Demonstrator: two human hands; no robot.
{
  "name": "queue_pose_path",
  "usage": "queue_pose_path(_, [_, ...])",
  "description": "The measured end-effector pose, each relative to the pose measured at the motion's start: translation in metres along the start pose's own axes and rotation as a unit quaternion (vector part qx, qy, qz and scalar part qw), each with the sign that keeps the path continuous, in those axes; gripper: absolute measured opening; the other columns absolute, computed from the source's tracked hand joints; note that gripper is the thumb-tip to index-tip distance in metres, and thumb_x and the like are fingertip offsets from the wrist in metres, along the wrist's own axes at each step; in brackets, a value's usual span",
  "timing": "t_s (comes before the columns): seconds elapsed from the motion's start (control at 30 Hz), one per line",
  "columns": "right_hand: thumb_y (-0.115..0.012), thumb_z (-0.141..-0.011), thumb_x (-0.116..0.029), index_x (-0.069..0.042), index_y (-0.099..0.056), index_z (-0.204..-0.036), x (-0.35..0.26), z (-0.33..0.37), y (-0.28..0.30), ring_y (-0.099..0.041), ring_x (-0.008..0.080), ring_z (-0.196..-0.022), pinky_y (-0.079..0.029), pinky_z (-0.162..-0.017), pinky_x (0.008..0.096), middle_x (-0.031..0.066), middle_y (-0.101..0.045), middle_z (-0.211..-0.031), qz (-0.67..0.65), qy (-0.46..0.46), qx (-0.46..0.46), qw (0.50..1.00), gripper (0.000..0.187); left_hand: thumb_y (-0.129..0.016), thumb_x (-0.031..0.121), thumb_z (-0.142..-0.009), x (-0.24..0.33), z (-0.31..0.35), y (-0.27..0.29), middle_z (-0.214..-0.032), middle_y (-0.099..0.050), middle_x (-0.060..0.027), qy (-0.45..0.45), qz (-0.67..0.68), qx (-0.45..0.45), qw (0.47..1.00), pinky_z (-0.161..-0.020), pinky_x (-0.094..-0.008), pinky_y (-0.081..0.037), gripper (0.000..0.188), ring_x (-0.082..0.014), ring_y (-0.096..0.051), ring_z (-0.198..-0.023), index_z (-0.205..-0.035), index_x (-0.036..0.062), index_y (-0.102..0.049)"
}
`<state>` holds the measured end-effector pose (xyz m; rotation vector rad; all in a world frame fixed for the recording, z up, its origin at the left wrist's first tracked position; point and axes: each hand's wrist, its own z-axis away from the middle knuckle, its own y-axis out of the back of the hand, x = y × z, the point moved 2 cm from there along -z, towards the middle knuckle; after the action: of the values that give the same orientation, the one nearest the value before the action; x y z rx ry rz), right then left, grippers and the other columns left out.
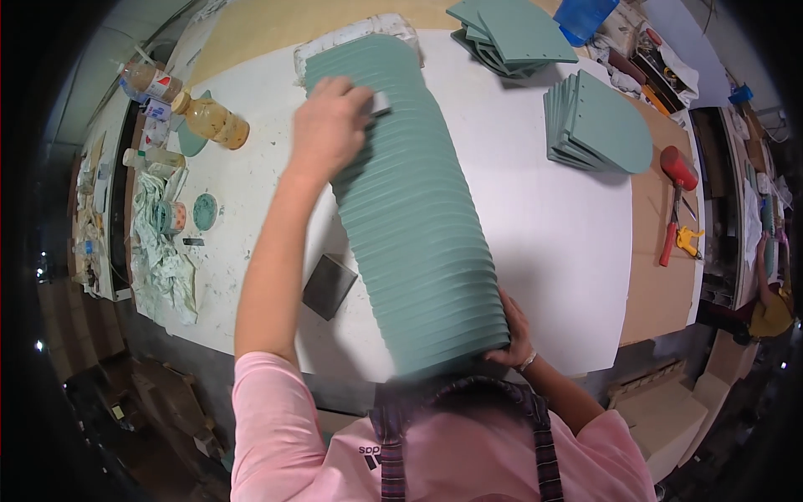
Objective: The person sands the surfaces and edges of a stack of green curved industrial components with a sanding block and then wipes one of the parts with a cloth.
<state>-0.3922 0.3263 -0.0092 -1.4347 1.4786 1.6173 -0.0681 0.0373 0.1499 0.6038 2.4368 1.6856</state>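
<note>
A long row of green panels (418,226) stands on edge, packed face to face, running from near my body to the far side of the table. Over the far left part of the row, my left hand (330,125) is closed around a small pale block (381,102) that touches the panel edges. My right hand (516,330) rests against the near right end of the row, fingers stretched along its side, holding nothing that I can see. Left of the row lies a dark grey block (329,286). A white wrapped bundle (406,29) sits behind the far end.
Two stacks of green panels, one at the far right (523,33) and a fanned one (611,125), stand right of the row. A red mallet (676,201) lies beyond. Bottles, including a yellowish one (213,121), an open jar (171,217) and crumpled cloth (163,259) line the left.
</note>
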Motion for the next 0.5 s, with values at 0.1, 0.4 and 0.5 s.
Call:
queue_pose_path(0.1, [-0.084,-0.069,-0.062,0.01,-0.032,-0.154,0.0,0.0,-0.002,-0.055,0.0477,-0.127,-0.045,-0.106,0.0513,0.0289,-0.053,-0.144,0.005,0.005,0.009,1.0,0.123,-0.075,0.009,-0.08,-0.039,0.021,0.029,-0.096,-0.067,-0.0045,0.106,-0.026,-0.09,0.99,-0.082,-0.0425,-0.054,0.025,-0.0275,-0.063,-0.098,-0.104,0.0143,-0.076])
queue_pose_path(0.4, [-0.086,-0.068,-0.061,0.01,-0.031,-0.154,0.0,-0.002,-0.002,-0.055,0.0467,-0.128,-0.045,-0.107,0.0513,0.0297,-0.054,-0.143,0.011,0.019,0.001,1.0,0.124,-0.077,0.008,-0.078,0.005,0.031,0.027,-0.098,-0.067,-0.0064,0.025,0.035,-0.044,0.998,-0.083,-0.0408,-0.052,0.026,-0.0291,-0.063,-0.096,-0.104,0.0092,-0.074])
queue_pose_path(0.5, [-0.087,-0.068,-0.061,0.01,-0.032,-0.153,0.002,0.001,-0.001,-0.055,0.0467,-0.129,-0.044,-0.108,0.0508,0.0296,-0.053,-0.144,-0.007,-0.007,0.0,1.0,0.124,-0.077,0.008,-0.078,-0.012,0.034,0.042,-0.096,-0.067,-0.0063,0.075,0.012,-0.097,0.992,-0.083,-0.0406,-0.052,0.026,-0.0285,-0.063,-0.097,-0.103,0.0097,-0.074])
